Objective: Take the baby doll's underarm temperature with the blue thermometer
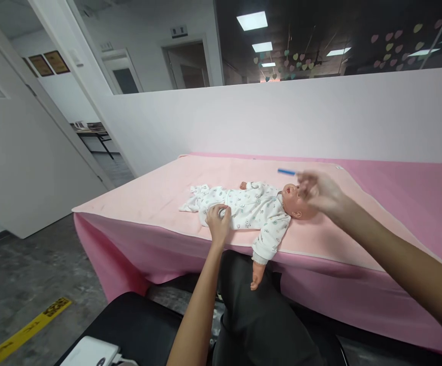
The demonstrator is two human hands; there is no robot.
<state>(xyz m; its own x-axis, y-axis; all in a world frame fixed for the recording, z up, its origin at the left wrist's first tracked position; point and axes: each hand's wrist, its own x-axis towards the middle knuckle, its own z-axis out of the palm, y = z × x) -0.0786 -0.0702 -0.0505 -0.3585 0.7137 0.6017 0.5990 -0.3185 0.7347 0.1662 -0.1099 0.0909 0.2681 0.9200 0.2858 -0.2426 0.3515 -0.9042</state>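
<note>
One doll [253, 207] lies on its back across the desk [430, 203], its smooth, rounded plastic head to the right, mouth open. Its soft white suit [240, 202], printed with small figures, bunches loosely at the legs. Of its two arms, one rests on the far side; the other hangs over the near edge, above a dark trouser leg [266, 320].

Two layers cover the desk: a matte peach blanket [148, 190] over a brighter pink cloth [125, 249] that falls in folds.

The person's left hand [218, 223] curls against the suit at hip level; I can't tell whether its fingers pinch the fabric. The right hand [322, 192], blurred, is over the doll's head, fingers closed on one slim, straight blue stick [287, 172].

On a black seat [137, 323] sits one glossy white device [91, 352] with a cable.
</note>
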